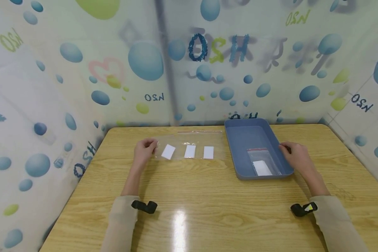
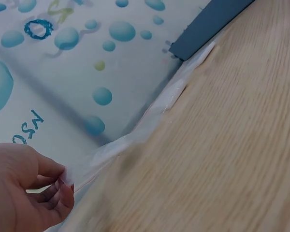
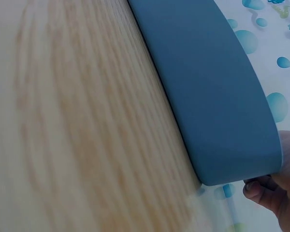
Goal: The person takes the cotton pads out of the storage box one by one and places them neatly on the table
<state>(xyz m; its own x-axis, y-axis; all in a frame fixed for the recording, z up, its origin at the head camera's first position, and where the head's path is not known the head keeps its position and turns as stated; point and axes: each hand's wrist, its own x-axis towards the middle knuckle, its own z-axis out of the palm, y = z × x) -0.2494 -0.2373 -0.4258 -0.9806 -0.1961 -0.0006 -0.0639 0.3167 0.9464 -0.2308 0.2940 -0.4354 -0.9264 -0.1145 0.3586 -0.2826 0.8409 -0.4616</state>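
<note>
My left hand (image 1: 143,151) pinches the left edge of a clear zip bag with a white card (image 1: 168,152) in it. In the left wrist view, thumb and fingers of the left hand (image 2: 31,191) meet on the plastic, which is slightly raised there. Two more white cards in clear plastic, a middle card (image 1: 190,151) and a right card (image 1: 208,152), lie in the same row. My right hand (image 1: 297,157) grips the right rim of a blue-grey tray (image 1: 244,140), its fingers curled and partly hidden behind the tray wall. Inside the tray lies another zip bag (image 1: 262,162) holding white cards.
The wooden table (image 1: 208,210) carries the row of bags and the tray near its back edge. A patterned cloth (image 1: 145,105) hangs behind and at both sides. Black wrist cameras sit on both sleeves.
</note>
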